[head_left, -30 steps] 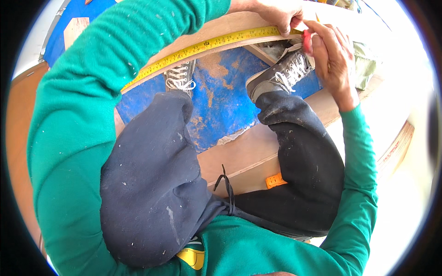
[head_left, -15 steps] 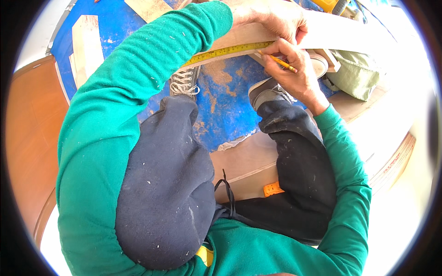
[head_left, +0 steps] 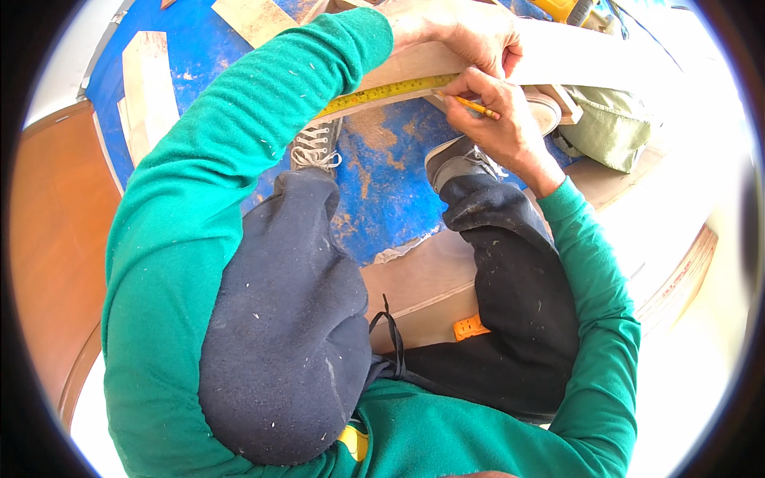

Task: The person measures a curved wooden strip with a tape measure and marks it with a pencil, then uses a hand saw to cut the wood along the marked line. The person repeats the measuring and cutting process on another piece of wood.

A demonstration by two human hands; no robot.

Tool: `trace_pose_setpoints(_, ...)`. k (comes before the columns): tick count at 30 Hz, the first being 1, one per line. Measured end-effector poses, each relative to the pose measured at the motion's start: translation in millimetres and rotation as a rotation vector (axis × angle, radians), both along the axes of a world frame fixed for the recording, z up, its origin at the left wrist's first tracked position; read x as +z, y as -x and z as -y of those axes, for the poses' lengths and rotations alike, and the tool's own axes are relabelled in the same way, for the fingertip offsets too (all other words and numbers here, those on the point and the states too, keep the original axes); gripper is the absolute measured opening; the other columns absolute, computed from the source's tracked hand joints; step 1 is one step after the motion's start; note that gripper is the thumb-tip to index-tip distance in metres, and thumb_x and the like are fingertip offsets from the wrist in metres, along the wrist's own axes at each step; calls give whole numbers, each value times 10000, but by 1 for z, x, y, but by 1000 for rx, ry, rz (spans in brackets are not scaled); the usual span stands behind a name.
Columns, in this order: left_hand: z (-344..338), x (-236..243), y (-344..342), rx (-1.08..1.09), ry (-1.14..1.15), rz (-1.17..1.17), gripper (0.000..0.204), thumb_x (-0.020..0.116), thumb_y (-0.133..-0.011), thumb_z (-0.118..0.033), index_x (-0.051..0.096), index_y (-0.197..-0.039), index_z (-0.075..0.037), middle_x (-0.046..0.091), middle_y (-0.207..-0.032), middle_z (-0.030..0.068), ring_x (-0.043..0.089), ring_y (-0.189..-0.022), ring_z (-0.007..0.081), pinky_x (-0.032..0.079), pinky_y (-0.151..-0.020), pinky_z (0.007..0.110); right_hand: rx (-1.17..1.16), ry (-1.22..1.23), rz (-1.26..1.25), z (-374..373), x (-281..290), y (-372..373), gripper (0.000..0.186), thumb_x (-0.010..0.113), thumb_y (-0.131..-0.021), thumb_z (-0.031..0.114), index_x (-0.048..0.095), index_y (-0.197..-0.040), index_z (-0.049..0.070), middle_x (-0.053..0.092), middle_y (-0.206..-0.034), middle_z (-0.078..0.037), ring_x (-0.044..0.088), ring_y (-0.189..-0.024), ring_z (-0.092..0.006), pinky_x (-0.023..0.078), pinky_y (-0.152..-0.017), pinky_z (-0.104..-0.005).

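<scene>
Tape (head_left: 382, 95), yellow and stretched along the near edge of a pale board (head_left: 418, 65), runs leftward from the right hand's fingertips until the left sleeve (head_left: 179, 215) hides it; at its other end it passes out of sight behind those same fingers.

The right arm, in a green sleeve (head_left: 602, 279), is bent at the elbow and reaches up to the board, and the right hand (head_left: 504, 123) leans inward from the right. Its thumb and fingers pinch a yellow pencil (head_left: 480, 107), whose point slants left to the tape's near edge; whether it touches is too small to tell. The left arm arches wide around the left knee, and the left hand (head_left: 472, 33) lies over the board just beyond the right fingers, its back up. Its fingers are curled, but I cannot tell whether they grip anything.

Below the fingers, a blue sheet (head_left: 390, 195) dusted with sawdust (head_left: 370, 131) covers the floor between two laced shoes, the left (head_left: 316, 143) and the right (head_left: 454, 165). Just right of the fingers sits a green bag (head_left: 604, 127); beyond them, up and right, is a yellow tool (head_left: 567, 9). Well to their left lie wood offcuts (head_left: 150, 92), and farther out stands a brown panel (head_left: 60, 247). Far below them, an orange piece (head_left: 470, 327) shows beside the dark trousers (head_left: 279, 334).
</scene>
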State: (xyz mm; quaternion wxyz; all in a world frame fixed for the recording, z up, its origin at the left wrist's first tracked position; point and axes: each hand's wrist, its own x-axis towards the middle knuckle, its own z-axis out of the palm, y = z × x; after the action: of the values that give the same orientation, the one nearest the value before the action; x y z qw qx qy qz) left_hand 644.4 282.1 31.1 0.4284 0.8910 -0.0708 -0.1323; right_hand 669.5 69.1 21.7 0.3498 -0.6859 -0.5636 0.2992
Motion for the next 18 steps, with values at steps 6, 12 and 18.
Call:
trace_pose_setpoints(6,0,-2,0,1,6,-7,412,962,-788,-353,884,-1035,-33,860,-966,173,817,-895,296,629,-815,435,-2,-32,13,-1,-4,-1,143,799,-980,139,759,-1096,65,824,-1002,-135,824,-945,-287,648,-869,-417)
trace_pose_setpoints(12,0,-1,0,1,25,-22,408,964,-790,-354,882,-1027,-31,860,-954,166,815,-889,282,627,-808,430,0,-19,26,0,-3,-2,139,800,-983,155,766,-1092,76,830,-988,-121,823,-931,-278,649,-847,-412)
trace_pose_setpoints(18,0,-1,-1,6,14,-28,401,970,-791,-356,883,-1014,-34,858,-942,162,813,-880,274,626,-801,424,-8,-35,16,-1,-4,-2,127,797,-989,154,774,-1088,79,836,-994,-106,825,-926,-266,652,-853,-410)
